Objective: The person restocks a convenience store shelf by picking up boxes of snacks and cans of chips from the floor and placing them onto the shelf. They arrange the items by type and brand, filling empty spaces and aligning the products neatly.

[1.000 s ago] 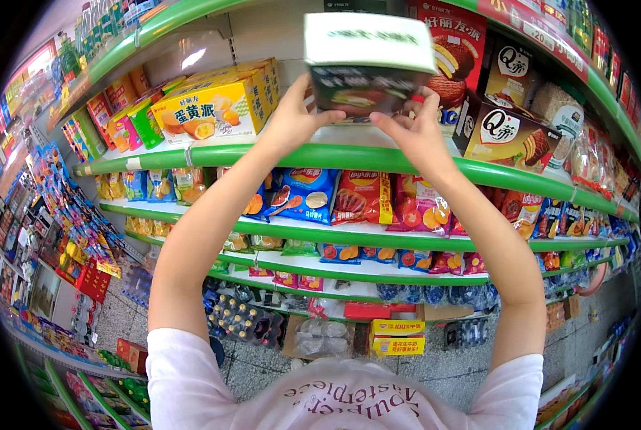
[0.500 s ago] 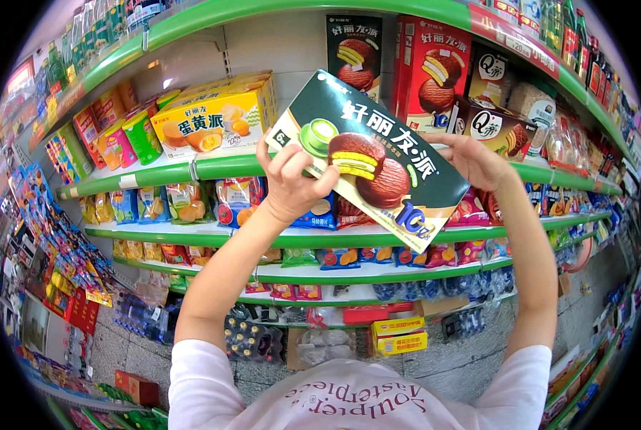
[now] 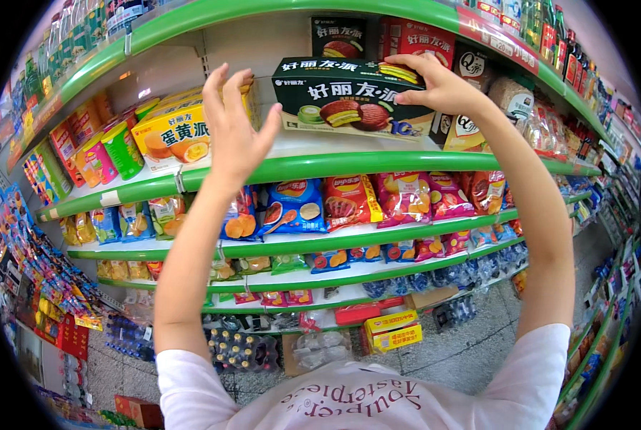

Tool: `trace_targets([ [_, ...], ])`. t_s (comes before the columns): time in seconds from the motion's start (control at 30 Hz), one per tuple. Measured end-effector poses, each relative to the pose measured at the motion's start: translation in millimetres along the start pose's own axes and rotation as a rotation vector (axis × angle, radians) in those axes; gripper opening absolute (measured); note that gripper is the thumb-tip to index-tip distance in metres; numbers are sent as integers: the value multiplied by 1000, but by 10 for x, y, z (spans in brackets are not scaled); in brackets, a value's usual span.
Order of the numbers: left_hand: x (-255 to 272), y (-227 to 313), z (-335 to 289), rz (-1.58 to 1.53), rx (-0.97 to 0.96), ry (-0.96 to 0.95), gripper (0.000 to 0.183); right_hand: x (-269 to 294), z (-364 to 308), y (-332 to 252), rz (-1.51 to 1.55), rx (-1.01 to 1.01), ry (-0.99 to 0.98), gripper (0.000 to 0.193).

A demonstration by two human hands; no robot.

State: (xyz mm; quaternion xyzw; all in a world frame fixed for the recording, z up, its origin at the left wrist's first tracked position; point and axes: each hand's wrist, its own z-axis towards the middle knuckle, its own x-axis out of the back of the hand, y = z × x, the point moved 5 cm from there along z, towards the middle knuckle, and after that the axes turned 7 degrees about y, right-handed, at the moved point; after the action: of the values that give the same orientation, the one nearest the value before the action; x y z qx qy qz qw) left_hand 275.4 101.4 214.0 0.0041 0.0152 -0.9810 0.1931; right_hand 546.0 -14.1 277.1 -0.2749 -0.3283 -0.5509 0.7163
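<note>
1. Standing at the green-edged white shelf (image 3: 320,165), a dark green and cream rectangular cardboard box (image 3: 349,107) shows its long front.
2. The bare right hand (image 3: 442,87) has its grip curled over the box's right end, thumb on front, fingers on top.
3. The bare left hand (image 3: 238,137) spreads its grip wide, holding nothing, in front of the yellow cardboard boxes (image 3: 168,140).
</note>
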Motion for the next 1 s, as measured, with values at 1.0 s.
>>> trace_targets([
  [1.0,-573,-570,216,170,-33,-776,72,-770,1146,468,237,-424,351,63],
])
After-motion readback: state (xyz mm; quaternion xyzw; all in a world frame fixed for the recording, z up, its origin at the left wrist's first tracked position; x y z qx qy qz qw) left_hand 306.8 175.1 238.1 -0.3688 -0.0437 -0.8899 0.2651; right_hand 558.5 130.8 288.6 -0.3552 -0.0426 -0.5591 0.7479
